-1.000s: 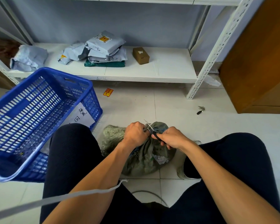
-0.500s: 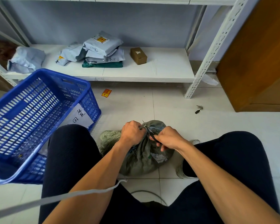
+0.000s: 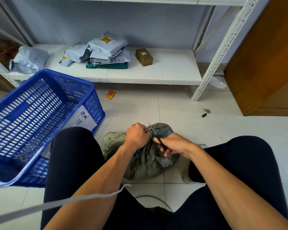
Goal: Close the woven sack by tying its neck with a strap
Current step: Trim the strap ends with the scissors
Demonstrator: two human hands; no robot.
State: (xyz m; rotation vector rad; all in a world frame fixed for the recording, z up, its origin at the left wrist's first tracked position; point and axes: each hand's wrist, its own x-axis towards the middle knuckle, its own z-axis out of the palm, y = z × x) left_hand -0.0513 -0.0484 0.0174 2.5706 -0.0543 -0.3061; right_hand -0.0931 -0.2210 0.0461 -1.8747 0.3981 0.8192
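Observation:
A grey-green woven sack point(image 3: 145, 163) lies on the tiled floor between my knees, its neck gathered at the top. My left hand point(image 3: 136, 135) grips the bunched neck and a grey strap end point(image 3: 147, 130) there. My right hand point(image 3: 175, 144) holds black-handled scissors point(image 3: 154, 133), blades pointing up-left at the strap beside my left fist. A long grey strap point(image 3: 70, 200) runs from the lower left across my left forearm and ends near my left knee.
A blue plastic basket point(image 3: 40, 117) with a paper label stands tilted at my left. A white metal shelf point(image 3: 156, 75) ahead holds grey mailer parcels point(image 3: 106, 50) and a small cardboard box point(image 3: 144, 56). A wooden door point(image 3: 264, 63) is at right. Small debris point(image 3: 205, 112) lies on the floor.
The hands stay at the sack's neck. The scissors' blades have shifted slightly against the strap; the view has barely moved.

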